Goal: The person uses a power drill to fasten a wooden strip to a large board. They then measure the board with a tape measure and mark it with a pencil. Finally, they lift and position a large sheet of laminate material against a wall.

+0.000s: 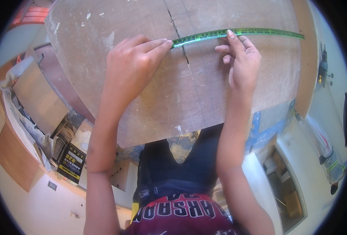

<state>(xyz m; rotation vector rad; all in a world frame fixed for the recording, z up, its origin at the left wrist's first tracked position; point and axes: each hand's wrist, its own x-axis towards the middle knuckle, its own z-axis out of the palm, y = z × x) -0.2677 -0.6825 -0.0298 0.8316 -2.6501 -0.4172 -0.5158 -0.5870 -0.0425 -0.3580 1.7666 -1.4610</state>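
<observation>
A green measuring tape strip (204,36) with dark markings stretches across a large brown wooden board (161,94). My left hand (132,58) pinches the strip's left end between closed fingertips, close to a dark line on the board. Further right, my right hand (242,55) grips the strip with its thumb on top, its other fingers curled beneath and beside it. The strip's far right end reaches the lighter wooden strip (305,58) along the board's right edge. Whatever lies inside my left palm is hidden.
At the lower left, a black and yellow adhesive can (71,162) stands among clutter beside a leaning wood panel (38,94). A dark drill-like tool (323,64) lies on the right. Below the board, a blue-stained surface (259,125) shows by my legs. An orange object (30,15) is at the top left.
</observation>
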